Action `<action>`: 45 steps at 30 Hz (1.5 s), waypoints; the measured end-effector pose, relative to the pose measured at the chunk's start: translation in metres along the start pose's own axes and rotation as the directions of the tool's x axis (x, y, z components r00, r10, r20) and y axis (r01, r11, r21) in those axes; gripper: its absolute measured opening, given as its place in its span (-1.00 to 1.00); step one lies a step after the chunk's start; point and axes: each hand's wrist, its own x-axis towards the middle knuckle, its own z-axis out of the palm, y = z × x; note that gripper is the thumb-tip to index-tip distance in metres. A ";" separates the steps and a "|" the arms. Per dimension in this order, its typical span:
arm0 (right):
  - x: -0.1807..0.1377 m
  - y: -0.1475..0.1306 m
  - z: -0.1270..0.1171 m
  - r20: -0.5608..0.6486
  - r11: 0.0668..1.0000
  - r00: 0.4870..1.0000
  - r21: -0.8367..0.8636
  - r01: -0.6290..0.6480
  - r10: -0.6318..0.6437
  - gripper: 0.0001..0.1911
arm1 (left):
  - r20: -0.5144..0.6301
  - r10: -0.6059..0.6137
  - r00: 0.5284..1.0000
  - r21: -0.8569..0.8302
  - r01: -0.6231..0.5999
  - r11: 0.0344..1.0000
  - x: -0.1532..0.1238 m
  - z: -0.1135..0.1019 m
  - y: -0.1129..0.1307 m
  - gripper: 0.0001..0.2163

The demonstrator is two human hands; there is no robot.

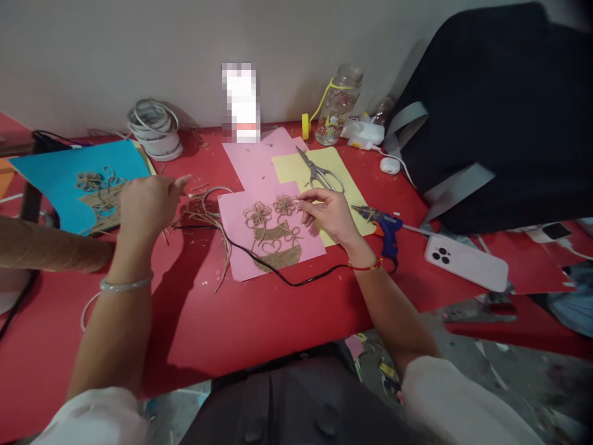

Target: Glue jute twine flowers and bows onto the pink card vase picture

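Note:
On pink paper (pixel 227 247) lies a picture made of coiled jute twine: a basket shape (pixel 278 256) with a heart outline and twine flowers (pixel 258 214) above it. My right hand (pixel 331 216) is at the upper right flower (pixel 283 205), thumb and finger pinched; whatever they hold is too small to make out. Raised over the left side, my left hand (pixel 151 204) has its fingers curled, one fingertip pointing right, and its grip is hidden. It partly covers a similar twine picture on blue paper (pixel 50 176). Loose twine strands (pixel 204 207) lie between the two pictures.
Scissors (pixel 319 173) rest on yellow paper (pixel 345 176). A blue glue gun (pixel 389 232) lies at right, its black cord (pixel 294 284) crossing the pink paper. Also around are a phone (pixel 467 262), a bottle (pixel 340 105), a dark bag (pixel 500 117), a cardboard tube (pixel 50 244) and a ribbon roll (pixel 155 133).

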 end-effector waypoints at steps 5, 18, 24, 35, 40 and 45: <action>0.000 0.004 0.001 -0.015 0.997 1.000 -0.080 0.005 -0.006 -0.64 | 0.032 -0.003 0.999 0.573 -0.016 0.820 -0.013 -0.004 0.040 -0.68; -0.001 0.005 0.004 0.105 0.980 0.989 -0.160 0.118 -0.102 -0.75 | 0.316 0.290 0.903 0.105 -0.337 0.936 -0.010 0.031 0.052 -0.74; -0.001 0.009 0.006 0.169 0.967 0.983 -0.234 0.105 -0.066 -0.74 | 0.412 0.341 0.845 -0.022 -0.365 0.931 -0.021 0.049 0.071 -0.70; 0.000 0.022 0.008 0.193 0.940 0.980 -0.324 0.105 -0.043 -0.79 | 0.634 0.410 0.656 -0.109 -0.449 0.887 -0.034 0.079 0.087 -0.63; -0.001 0.022 0.010 0.204 0.932 0.979 -0.348 0.099 -0.027 -0.80 | 0.640 0.438 0.631 -0.152 -0.454 0.878 -0.036 0.085 0.084 -0.64; 0.000 0.020 0.011 0.195 0.892 0.980 -0.437 0.119 -0.035 -0.81 | 0.645 0.451 0.616 -0.128 -0.495 0.860 -0.040 0.092 0.084 -0.63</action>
